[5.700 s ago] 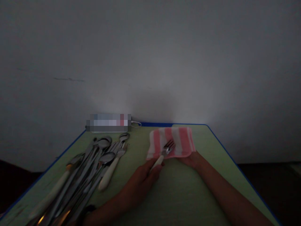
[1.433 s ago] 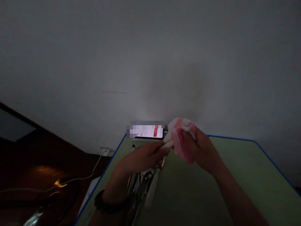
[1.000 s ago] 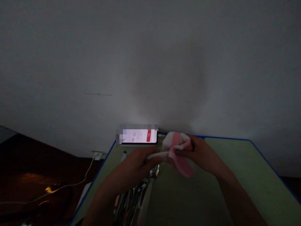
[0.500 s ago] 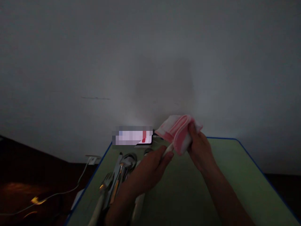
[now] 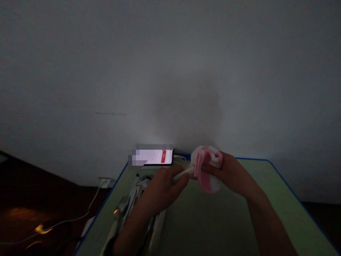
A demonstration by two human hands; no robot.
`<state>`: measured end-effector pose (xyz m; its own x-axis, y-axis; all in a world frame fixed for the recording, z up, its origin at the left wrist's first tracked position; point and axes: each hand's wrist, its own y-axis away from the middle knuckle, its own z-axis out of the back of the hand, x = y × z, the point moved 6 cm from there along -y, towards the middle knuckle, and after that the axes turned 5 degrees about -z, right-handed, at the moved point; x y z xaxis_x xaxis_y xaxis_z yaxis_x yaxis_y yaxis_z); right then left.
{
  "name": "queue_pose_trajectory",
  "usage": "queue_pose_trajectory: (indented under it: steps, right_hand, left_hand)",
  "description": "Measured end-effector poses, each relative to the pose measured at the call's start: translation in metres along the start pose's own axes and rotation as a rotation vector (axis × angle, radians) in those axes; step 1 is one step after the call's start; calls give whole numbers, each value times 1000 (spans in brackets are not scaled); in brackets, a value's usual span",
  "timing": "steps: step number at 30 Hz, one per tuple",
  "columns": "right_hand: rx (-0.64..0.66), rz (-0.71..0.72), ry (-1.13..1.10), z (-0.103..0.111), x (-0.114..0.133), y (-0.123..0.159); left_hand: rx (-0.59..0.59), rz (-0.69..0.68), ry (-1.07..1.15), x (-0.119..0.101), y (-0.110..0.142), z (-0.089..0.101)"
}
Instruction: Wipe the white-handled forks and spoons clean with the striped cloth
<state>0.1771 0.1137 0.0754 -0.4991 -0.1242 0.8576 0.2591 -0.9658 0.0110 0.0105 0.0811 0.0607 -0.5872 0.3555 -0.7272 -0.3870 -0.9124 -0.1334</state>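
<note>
My left hand [image 5: 163, 188] is closed around the pale handle of a utensil [image 5: 183, 174], whose other end is hidden inside a pink-and-white cloth [image 5: 209, 183]. Fingers of my right hand [image 5: 237, 174] press the bunched cloth around that hidden end, so the utensil's kind cannot be made out. Below and left of my left hand lies cutlery on the table: a fork [image 5: 123, 202] with a pale handle, a spoon [image 5: 144, 179] and what looks like a knife [image 5: 134, 188]. My left forearm covers part of them.
A lit phone [image 5: 154, 157], partly blurred out, leans near the wall [image 5: 186, 89] at the back of the green table [image 5: 213, 224], with a white cable beside it. The table has a blue edge. Another cable runs from a wall socket [image 5: 106, 182] at the left.
Both hands have come lower, and the cloth is bunched more tightly around the utensil's end. My right hand has turned, its fingers now pointing left across the cloth.
</note>
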Motion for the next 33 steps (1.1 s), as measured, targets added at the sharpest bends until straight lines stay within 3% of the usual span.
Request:
queue_pose_trajectory:
  steps: [5, 13, 22, 29, 33]
  right_hand:
    - [-62, -17, 11, 2, 5, 2]
    - [169, 66, -95, -2, 11, 16]
    - [42, 23, -73, -15, 7, 4]
    - [-117, 128, -1, -12, 10, 1]
    - [-173, 47, 70, -13, 4, -4]
  left_hand:
    - [-14, -28, 61, -4, 0, -2]
    - [59, -46, 146, -10, 3, 0]
    - [-24, 29, 151, 10, -1, 3]
    - [-46, 27, 189, 14, -3, 3]
    - [-81, 62, 160, 17, -1, 7]
